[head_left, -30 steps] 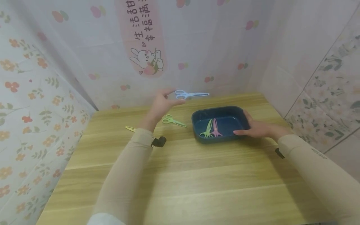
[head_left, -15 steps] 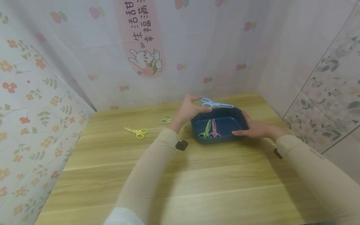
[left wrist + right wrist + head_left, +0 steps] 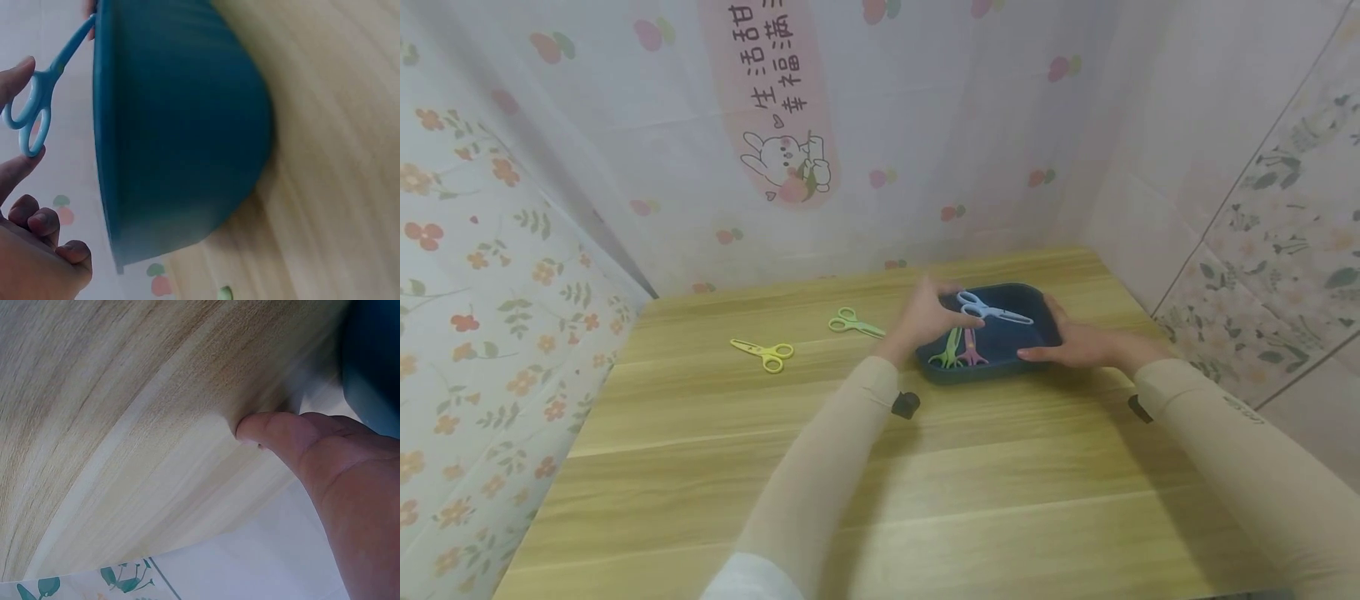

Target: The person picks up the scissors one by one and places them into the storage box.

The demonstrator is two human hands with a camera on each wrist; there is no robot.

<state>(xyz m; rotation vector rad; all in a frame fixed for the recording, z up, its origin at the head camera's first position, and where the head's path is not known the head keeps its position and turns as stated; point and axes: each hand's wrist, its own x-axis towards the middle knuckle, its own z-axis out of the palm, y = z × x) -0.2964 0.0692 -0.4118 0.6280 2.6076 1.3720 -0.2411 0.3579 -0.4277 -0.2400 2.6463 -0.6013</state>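
Observation:
My left hand (image 3: 919, 318) pinches blue scissors (image 3: 995, 312) by the handle loops, over the dark blue box (image 3: 992, 372). In the left wrist view, the thumb is at one loop of the scissors (image 3: 45, 87) and a fingertip at the other; the blades point away from the hand. Whether the blades touch the box is not clear. My right hand (image 3: 1078, 343) grips the box's right end, thumb over the rim. Inside the box lie green scissors (image 3: 952, 350) and pink scissors (image 3: 971, 348), their upper parts close to the left hand.
Yellow scissors (image 3: 763, 353) lie on the wooden table (image 3: 737, 450) at the left. Another pair of green scissors (image 3: 855, 322) lies between them and the box, its tip near the left wrist. Patterned curtains (image 3: 880, 125) close off the back and sides.
My left hand has carried the blue scissors rightward and then down, from behind the box to over its inside. The right hand stays on the box. The yellow scissors have come fully into view.

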